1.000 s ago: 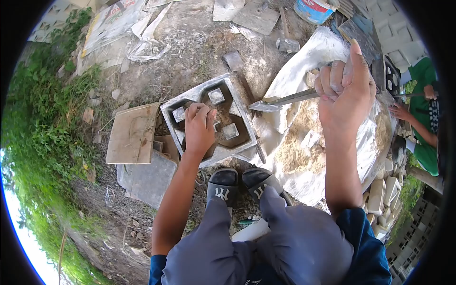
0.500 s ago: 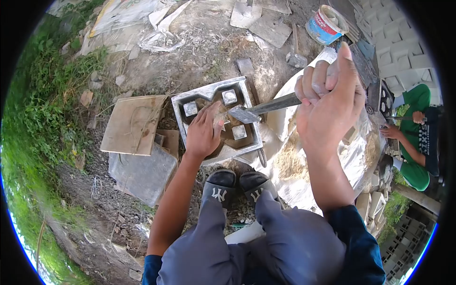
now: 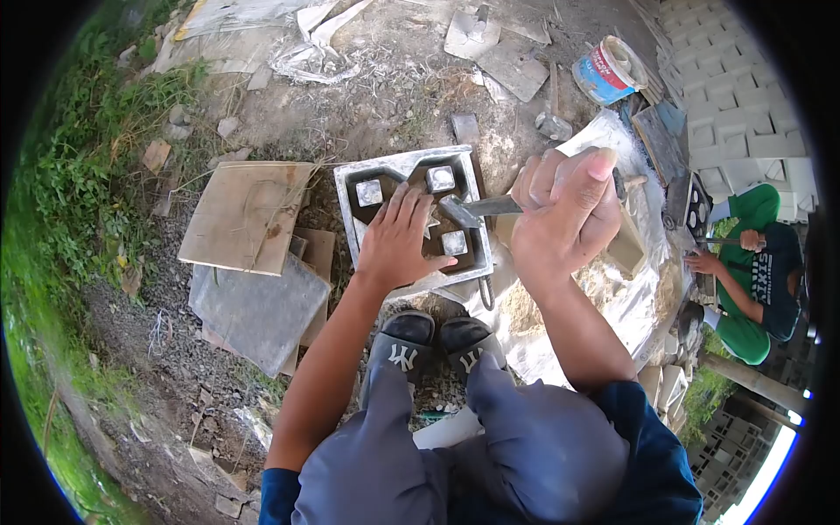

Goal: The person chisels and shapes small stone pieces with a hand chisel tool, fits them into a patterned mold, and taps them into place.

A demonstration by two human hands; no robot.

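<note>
In front of my feet lies a grey metal block mould (image 3: 404,160) with several square posts standing up inside it and brown, sandy material between them. My left hand (image 3: 398,236) rests over the left middle of the mould, palm down with fingers stretched out. My right hand (image 3: 564,214) is closed in a fist around a metal bar tool (image 3: 494,206), thumb along the top. The tool's flat, angled end (image 3: 458,212) is at the mould's right inner side, beside the posts. Whether it touches the material I cannot tell.
Boards (image 3: 245,214) and a grey slab (image 3: 262,306) lie left of the mould. A white sheet (image 3: 604,324) with sand is at right. A paint bucket (image 3: 610,70) and a hammer (image 3: 553,124) lie farther back. A co-worker (image 3: 752,271) works at far right near stacked blocks (image 3: 731,105).
My right hand has come down and left, with the bar tool nearer the mould. My left hand's fingers have spread, the thumb now out to the right. The view has shifted slightly.
</note>
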